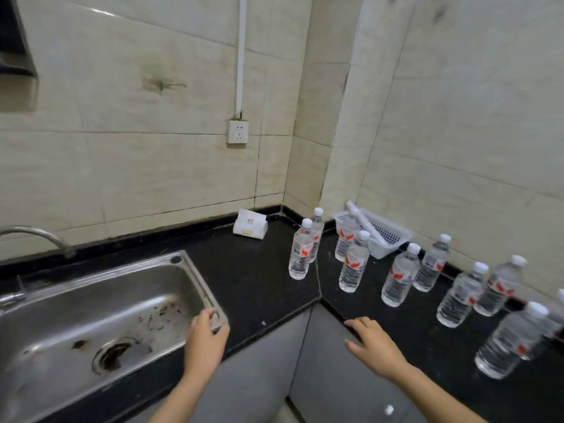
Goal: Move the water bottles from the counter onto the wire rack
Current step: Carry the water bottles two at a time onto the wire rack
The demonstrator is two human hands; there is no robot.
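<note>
Several clear water bottles with white caps and red-and-white labels stand upright on the black counter [262,279], from the corner along the right wall. The nearest to the corner is one bottle [301,250]; another [354,262] stands in front of the basket, and a large one [508,343] is at the right edge. My left hand [206,337] hovers over the sink's front right corner, fingers loosely curled, holding nothing. My right hand [374,346] reaches over the counter's front edge, fingers relaxed and empty. No wire rack is in sight.
A steel sink [91,319] with a tap [36,236] fills the left. A white perforated basket [384,233] holding a white tube sits in the right corner. A small white box [250,228] leans by the back wall, below a wall socket [237,131]. Grey cabinet doors lie below.
</note>
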